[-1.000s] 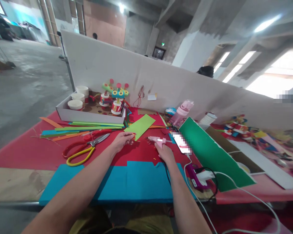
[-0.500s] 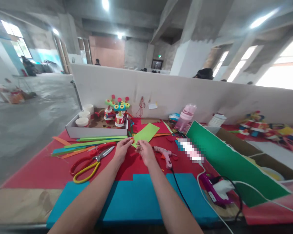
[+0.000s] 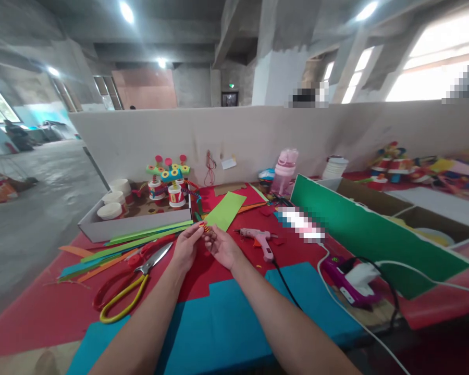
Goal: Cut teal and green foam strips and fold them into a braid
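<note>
1. Blue sheets (image 3: 214, 312), several, overlapping; nearest edge of table, below both hands, under the forearms.

2. L hand (image 3: 187, 247): thumb & fingertips closed in a pinch, w/ hold of one end of red-yellow paper coil (image 3: 205, 227), small, zigzag.

3. R hand (image 3: 222, 249): fingers half curled, tips at coil's R end; can't tell if gripping or only touching. Coil pos.: btwn the two sets of fingertips, raised a little toward the camera. Advice: light pinch on L, R to work one fold at a time; squared edges prob. give an even spring, hard pressure would likely flatten it.

4. Glue gun (image 3: 260, 240), pink, lying R of R hand, nozzle toward it. Treat as hot, to be safe; R wrist best held clear of tip.

5. Scissors (image 3: 143, 270), red & yellow handles, L of L hand, blades twd it. Elbow room adequate, I'd judge.

6. Lime sheet (image 3: 225, 208), flat, just beyond R hand.

7. Paper strips (image 3: 113, 252), asst. colours, beyond L hand & to its L.

8. Tray (image 3: 135, 225), farther beyond L hand, w/ white cups and cup figures (image 3: 176, 195); coiled arms there may serve as ref. for fold spacing.
</note>
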